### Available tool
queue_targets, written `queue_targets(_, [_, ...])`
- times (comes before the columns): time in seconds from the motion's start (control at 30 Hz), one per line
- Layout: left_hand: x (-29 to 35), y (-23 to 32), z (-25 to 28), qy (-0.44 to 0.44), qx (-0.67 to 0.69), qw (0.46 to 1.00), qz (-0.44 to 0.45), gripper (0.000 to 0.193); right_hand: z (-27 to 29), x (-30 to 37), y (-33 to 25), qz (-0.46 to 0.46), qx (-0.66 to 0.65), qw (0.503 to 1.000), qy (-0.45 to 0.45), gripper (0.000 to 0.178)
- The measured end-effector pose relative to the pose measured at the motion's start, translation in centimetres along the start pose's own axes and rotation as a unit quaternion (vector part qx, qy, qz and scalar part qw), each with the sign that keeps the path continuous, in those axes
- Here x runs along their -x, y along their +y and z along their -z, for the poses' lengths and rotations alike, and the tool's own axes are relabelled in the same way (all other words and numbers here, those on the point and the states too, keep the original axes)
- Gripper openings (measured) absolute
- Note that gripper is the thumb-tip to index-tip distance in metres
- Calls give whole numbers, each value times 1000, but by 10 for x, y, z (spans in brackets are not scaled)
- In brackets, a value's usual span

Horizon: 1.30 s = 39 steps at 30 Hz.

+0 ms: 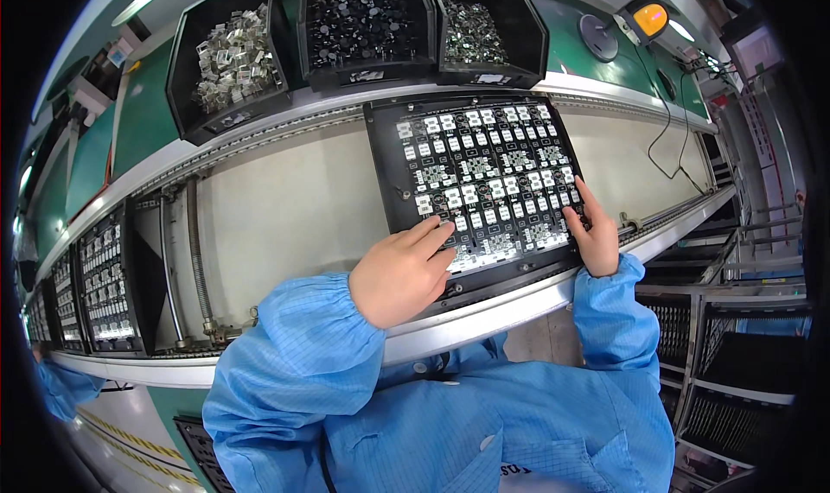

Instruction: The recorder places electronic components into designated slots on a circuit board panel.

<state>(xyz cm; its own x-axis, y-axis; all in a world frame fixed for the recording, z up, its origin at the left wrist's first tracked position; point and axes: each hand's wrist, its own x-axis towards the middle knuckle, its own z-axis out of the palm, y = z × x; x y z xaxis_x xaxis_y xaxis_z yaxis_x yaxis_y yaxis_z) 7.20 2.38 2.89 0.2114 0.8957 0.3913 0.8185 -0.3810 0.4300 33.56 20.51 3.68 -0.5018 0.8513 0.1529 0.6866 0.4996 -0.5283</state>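
In front of me a black carrier frame (390, 182) lies on the conveyor, holding a panel of circuit boards (506, 179) with rows of white and silver parts. My left hand (402, 270) is over the panel's lower left, its bent fingers drawn together and the tips at the boards. What they pinch, if anything, is too small to make out. My right hand (596, 234) rests at the carrier's right edge with thumb and forefinger apart, their tips touching the panel's right side. Nothing shows between them.
Beyond the conveyor rail stand three black bins: one of silver metal parts (233, 57), one of small black parts (367, 18), one of small shiny parts (471, 33). More loaded carriers (108, 286) stand at left. An orange lamp (648, 18) and cable lie far right; racks (735, 363) stand right.
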Motion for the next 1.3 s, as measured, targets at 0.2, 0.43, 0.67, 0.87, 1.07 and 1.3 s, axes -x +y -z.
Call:
queue_targets(0.2, [-3, 5, 5, -33, 9, 999, 18, 24, 8, -2, -3, 45, 111, 993, 10, 52])
queue_targets(0.43, [-7, 4, 20, -104, 8, 994, 33, 30, 32, -12, -17, 106, 166, 980, 9, 44])
queue_targets(0.67, [-14, 18, 28, -126, -35, 991, 41, 50, 22, -9, -39, 363, 56, 898, -243, 58])
queue_targets(0.87, [-12, 15, 28, -132, -39, 989, 47, 51, 5, -16, -31, 394, 49, 898, -189, 46])
queue_targets(1.07, [-21, 1, 24, -133, -83, 987, -24, 37, -2, -35, -28, 452, 9, 882, -134, 39])
queue_targets(1.3, [-28, -17, 16, -65, -105, 984, -128, 32, 32, -48, -10, 366, -92, 910, -172, 40])
